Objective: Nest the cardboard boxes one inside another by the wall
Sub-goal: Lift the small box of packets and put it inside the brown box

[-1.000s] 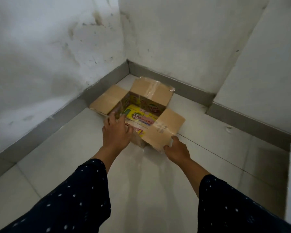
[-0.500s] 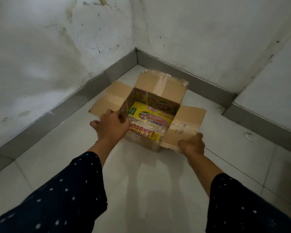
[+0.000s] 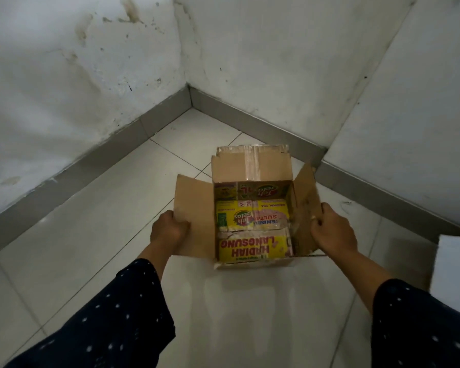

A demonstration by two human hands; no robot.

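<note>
Here, open cardboard box (image 3: pixel 252 221) between both hands; side flaps in fingers (image 3: pixel 182 224)

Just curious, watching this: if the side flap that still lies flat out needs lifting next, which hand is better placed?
Left. The left hand already grips the flat left flap; the right hand holds the raised right flap.

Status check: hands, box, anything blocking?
Left hand grips left flap. Right hand grips right flap. Cardboard box open on floor near corner. Nothing blocking.
</note>
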